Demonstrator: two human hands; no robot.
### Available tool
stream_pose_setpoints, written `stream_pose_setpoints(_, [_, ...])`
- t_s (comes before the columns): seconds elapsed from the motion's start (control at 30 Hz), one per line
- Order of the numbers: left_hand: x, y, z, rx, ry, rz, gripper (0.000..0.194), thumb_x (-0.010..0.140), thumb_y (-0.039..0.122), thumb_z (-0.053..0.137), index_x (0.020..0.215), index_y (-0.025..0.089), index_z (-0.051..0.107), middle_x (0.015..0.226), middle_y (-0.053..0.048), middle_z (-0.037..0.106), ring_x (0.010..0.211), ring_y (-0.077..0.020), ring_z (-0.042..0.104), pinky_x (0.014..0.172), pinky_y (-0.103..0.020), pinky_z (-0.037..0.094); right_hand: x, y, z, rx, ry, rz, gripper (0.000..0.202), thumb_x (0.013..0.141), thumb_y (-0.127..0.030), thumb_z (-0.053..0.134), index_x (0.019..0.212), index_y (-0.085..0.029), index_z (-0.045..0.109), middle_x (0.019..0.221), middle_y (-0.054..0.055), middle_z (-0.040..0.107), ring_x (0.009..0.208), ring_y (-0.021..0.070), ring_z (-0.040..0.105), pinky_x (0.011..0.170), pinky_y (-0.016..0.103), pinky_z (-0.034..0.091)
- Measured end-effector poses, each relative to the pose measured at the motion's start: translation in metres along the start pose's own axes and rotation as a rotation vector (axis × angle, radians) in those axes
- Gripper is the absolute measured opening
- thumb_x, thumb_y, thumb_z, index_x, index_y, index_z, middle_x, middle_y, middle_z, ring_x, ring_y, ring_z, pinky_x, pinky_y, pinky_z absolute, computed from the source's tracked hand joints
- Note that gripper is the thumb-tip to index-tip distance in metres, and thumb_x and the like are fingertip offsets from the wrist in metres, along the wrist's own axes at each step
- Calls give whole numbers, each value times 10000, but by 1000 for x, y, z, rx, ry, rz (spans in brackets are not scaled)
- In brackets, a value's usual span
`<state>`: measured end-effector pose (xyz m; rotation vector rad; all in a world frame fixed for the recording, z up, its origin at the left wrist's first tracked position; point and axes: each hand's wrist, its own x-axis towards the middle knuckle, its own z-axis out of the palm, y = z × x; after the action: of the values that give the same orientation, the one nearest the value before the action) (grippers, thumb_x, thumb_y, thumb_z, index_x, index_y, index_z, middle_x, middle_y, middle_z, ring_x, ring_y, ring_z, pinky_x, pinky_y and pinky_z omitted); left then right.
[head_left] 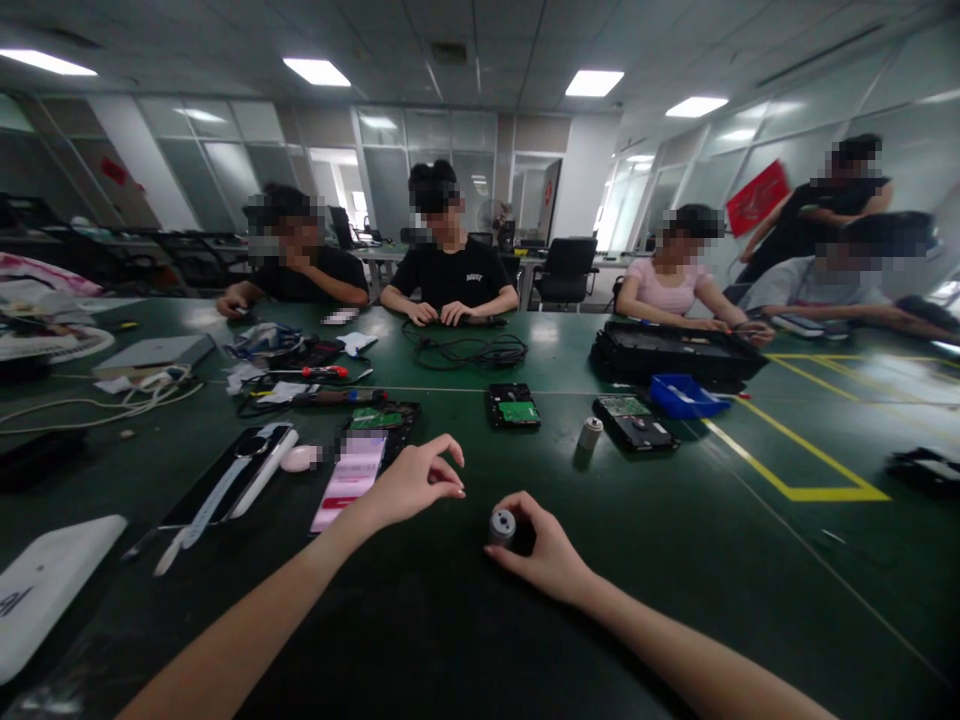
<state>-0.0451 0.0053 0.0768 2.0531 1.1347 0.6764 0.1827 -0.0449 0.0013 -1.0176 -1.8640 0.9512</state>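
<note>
My right hand [544, 550] has its thumb and fingers closed round a small cylindrical motor [502, 527], which stands upright with its round grey end face up. To the left, my left hand [421, 482] is raised a little above the table with fingers curved and a gap between thumb and fingertips; nothing shows in it. It is nearest to a phone [349, 485] with a lit screen. A second metal cylinder [590, 433] stands apart, farther off to the right. Beyond the hands lie a hard drive [514, 406] and another hard drive [636, 422] with circuit boards showing.
A blue tray [686, 397] and a black case [675, 352] are at the right. On the left lie a red screwdriver [324, 372], cables, a pink round case [300, 458] and a white device [56, 590]. Several people sit across the green table [750, 580]; one stands behind.
</note>
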Motion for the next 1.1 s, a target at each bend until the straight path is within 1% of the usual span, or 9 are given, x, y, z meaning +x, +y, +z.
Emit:
stream_pose_setpoints(0.1, [2, -16, -5, 35, -102, -25, 162, 738, 101, 651, 815, 207, 556, 695, 10, 761, 705, -211, 739, 655, -258, 503, 0, 0, 0, 1, 2, 8, 327, 728, -205, 745, 1003, -211, 567, 949, 13, 632, 862, 186, 613, 777, 304, 500])
stream_pose_setpoints(0.23, [4, -31, 1, 67, -178, -45, 187, 682, 43, 641, 768, 195, 571, 685, -2, 753, 707, -221, 739, 633, -249, 497, 0, 1, 0, -6, 3, 12, 331, 728, -204, 744, 1008, -210, 567, 954, 15, 631, 872, 189, 616, 786, 309, 502])
stream_pose_setpoints(0.47, [2, -39, -1, 82, -214, -69, 309, 651, 47, 658, 915, 199, 605, 803, -36, 768, 755, -241, 741, 628, -267, 517, -1, 0, -1, -7, -5, 10, 331, 732, -211, 743, 1014, -218, 571, 962, 18, 633, 873, 192, 616, 773, 311, 510])
stream_pose_setpoints(0.6, [3, -42, 0, 83, -211, -66, 241, 663, 68, 662, 865, 190, 613, 735, -28, 764, 723, -243, 745, 630, -275, 524, -1, 0, -1, -17, -3, 15, 336, 731, -209, 745, 1017, -221, 570, 960, 14, 631, 873, 195, 615, 771, 312, 510])
stream_pose_setpoints(0.67, [4, -39, 2, 76, -196, -50, 191, 685, 75, 653, 827, 193, 607, 694, -5, 750, 692, -223, 742, 625, -263, 526, -1, 0, -2, -14, -6, 16, 341, 729, -213, 749, 1020, -223, 572, 967, 14, 634, 878, 196, 618, 772, 314, 514])
stream_pose_setpoints(0.73, [4, -31, 5, 68, -155, -16, 162, 720, 86, 640, 822, 203, 596, 699, 14, 734, 702, -200, 734, 649, -257, 530, -1, 0, -2, -10, -7, 18, 340, 731, -215, 749, 1022, -222, 574, 971, 16, 637, 877, 196, 620, 774, 315, 517])
stream_pose_setpoints(0.9, [-4, 4, 21, 54, -10, 110, 103, 822, 159, 629, 882, 224, 578, 878, 3, 703, 840, -179, 687, 775, -287, 518, 1, 1, 0, -11, -2, 6, 336, 731, -242, 766, 1022, -218, 602, 962, 13, 654, 873, 191, 625, 786, 312, 510])
stream_pose_setpoints(1.0, [-9, 19, 32, 59, -9, 173, 93, 844, 153, 619, 898, 227, 600, 897, 9, 694, 857, -175, 672, 789, -280, 504, 1, 3, 1, -4, -2, 5, 357, 711, -288, 799, 1016, -219, 625, 935, 6, 671, 849, 186, 634, 776, 309, 509])
stream_pose_setpoints(1.1, [-11, 22, 38, 72, -22, 203, 94, 848, 155, 621, 906, 229, 615, 882, 12, 695, 848, -182, 667, 774, -282, 503, 1, 4, 2, -5, 6, 12, 376, 695, -312, 813, 1013, -222, 635, 920, 4, 681, 842, 189, 643, 773, 315, 512])
